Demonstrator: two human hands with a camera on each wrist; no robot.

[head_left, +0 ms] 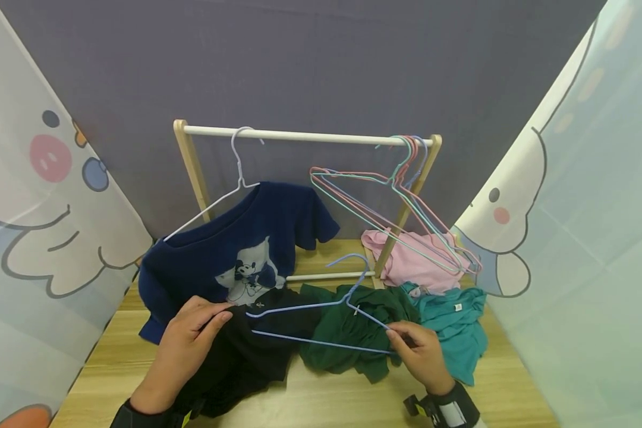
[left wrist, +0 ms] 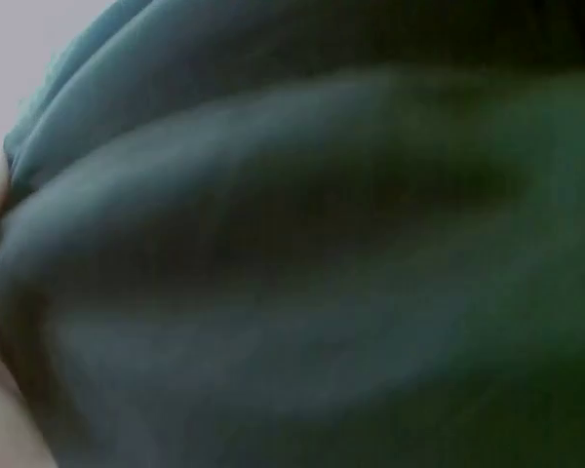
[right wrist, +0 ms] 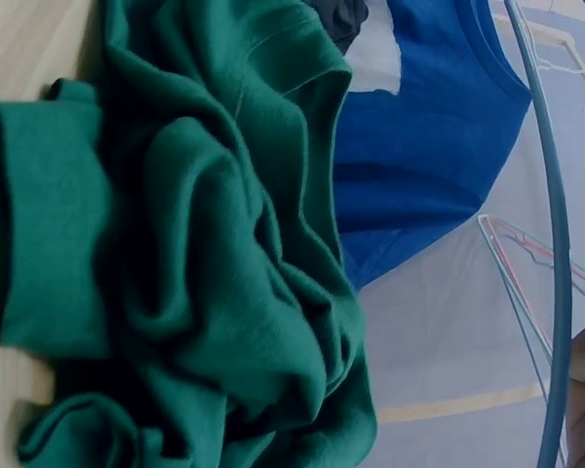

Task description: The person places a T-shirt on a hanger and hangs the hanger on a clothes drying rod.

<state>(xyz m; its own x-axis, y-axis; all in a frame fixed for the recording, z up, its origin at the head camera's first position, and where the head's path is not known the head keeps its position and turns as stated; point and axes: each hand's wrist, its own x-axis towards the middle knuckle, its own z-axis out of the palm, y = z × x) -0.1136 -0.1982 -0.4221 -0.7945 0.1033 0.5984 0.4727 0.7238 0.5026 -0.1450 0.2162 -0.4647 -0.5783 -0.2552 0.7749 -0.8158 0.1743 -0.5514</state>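
My left hand (head_left: pixel 192 342) pinches the upper edge of a black shirt (head_left: pixel 246 359), which hangs down over the table's front. Dark cloth (left wrist: pixel 224 234) fills most of the left wrist view, blurred. In my right hand (head_left: pixel 421 356) is the right end of a light blue hanger (head_left: pixel 305 307), its hook pointing up and away. The hanger's left end lies beside the shirt's top, close to my left fingers; whether it is inside the neckline cannot be told. A crumpled dark green garment (head_left: pixel 348 356) lies behind and below the hanger, large in the right wrist view.
A navy shirt (head_left: pixel 192 267) hangs on a white hanger (head_left: pixel 240 172) from the rack's white rail (head_left: pixel 321 137). Several bare hangers (head_left: pixel 398 172) hang at the rail's right end. Pink (head_left: pixel 401 261) and teal (head_left: pixel 455 333) garments lie on the table at right.
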